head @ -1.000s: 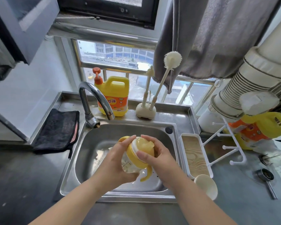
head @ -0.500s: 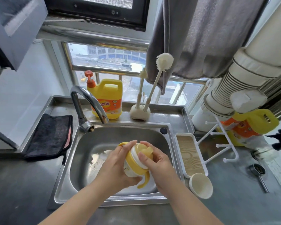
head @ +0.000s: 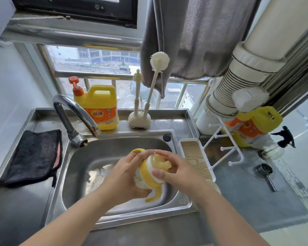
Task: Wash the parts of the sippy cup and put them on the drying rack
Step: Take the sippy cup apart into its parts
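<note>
Both hands have drifted slightly right over the sink (head: 75, 174); left hand (head: 126, 176) grips the sippy cup (head: 148, 173), right hand (head: 174, 170) clasps its lid; twisting should stay low

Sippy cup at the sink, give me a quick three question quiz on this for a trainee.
1. True or false: both hands hold the sippy cup over the sink.
2. Which hand grips the lid end? A) left hand B) right hand
3. Fill in: the drying rack stands to the ___ of the sink.

Key: 1 true; 2 B; 3 right.
</note>
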